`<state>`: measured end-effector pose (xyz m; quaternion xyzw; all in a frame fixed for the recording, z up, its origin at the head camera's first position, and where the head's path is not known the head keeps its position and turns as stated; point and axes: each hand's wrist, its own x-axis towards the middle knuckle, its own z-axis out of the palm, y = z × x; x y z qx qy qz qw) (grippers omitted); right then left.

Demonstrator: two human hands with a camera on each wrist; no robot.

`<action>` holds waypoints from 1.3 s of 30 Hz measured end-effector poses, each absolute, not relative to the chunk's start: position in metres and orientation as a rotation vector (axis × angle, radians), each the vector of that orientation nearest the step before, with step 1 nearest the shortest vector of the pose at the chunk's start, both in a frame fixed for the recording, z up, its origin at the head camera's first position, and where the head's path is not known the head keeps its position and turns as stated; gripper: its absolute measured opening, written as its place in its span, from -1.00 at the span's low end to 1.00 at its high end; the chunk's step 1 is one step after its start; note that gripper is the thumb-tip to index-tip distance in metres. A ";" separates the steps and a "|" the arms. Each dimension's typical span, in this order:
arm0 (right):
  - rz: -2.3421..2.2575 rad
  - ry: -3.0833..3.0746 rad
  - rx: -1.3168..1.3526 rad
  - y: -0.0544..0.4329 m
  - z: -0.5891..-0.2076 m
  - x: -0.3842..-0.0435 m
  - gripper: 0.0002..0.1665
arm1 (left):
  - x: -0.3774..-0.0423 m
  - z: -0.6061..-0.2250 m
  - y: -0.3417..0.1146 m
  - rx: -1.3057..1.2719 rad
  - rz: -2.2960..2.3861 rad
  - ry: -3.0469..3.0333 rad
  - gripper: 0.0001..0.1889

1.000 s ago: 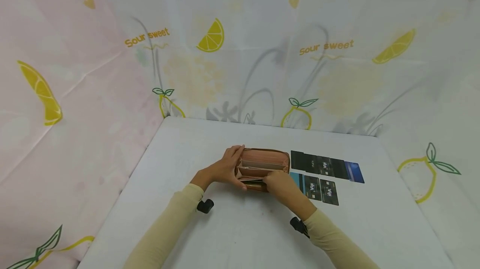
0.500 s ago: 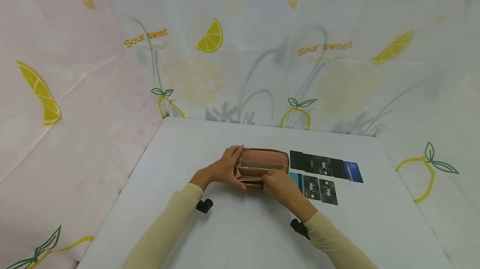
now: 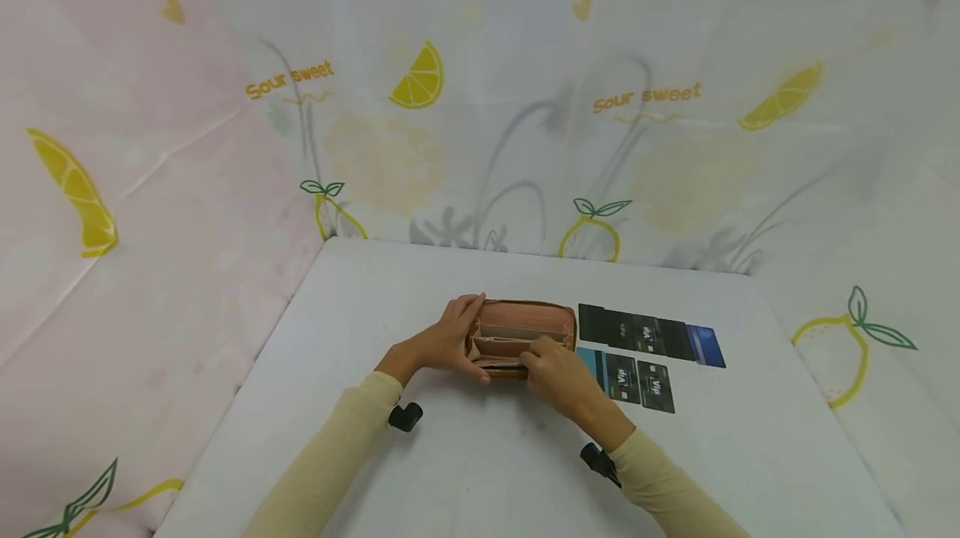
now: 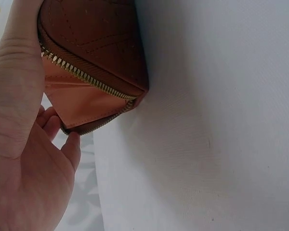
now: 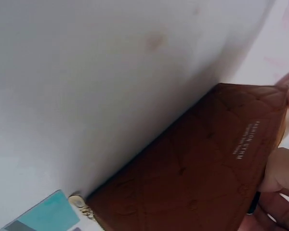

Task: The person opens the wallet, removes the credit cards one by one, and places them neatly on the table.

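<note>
A brown zip-around wallet (image 3: 527,315) stands unzipped on the table, its pink-tan compartments facing up. My left hand (image 3: 448,344) grips its left end, thumb at the front and fingers at the back. Brass zipper teeth (image 4: 82,74) show there in the left wrist view. My right hand (image 3: 557,370) bends over the front rim near the right end, fingertips at the front compartment. In the right wrist view, a thin black edge (image 5: 254,203), seemingly a card's, shows between its thumb and fingers; most of it is hidden. Stitched quilting and printed lettering mark the wallet's front.
Right of the wallet, several dark cards (image 3: 621,328) overlap in a row, ending with a blue card (image 3: 706,346). Nearer lie a teal card (image 3: 592,359) and two black Vip cards (image 3: 657,386). The white table (image 3: 465,471) meets lemon-print cloth walls.
My right hand has shifted slightly up and left along the wallet's front rim. The front compartment looks narrower than before. The left hand keeps its grip, and the cards on the table stay put.
</note>
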<state>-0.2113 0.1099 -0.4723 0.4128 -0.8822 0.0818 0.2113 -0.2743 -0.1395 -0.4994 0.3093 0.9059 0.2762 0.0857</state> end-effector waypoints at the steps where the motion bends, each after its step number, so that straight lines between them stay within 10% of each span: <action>1: 0.237 -2.453 1.152 0.110 -0.473 -0.211 -0.81 | -0.274 -0.500 -0.140 0.916 0.821 2.701 0.50; 26: 0.469 -2.317 1.212 0.125 -0.458 -0.209 -0.81 | -0.274 -0.500 -0.139 0.917 0.813 2.704 0.49; 39: 1.239 -2.430 0.590 0.205 -0.453 -0.207 -0.76 | -0.274 -0.499 -0.140 0.952 0.849 2.693 0.48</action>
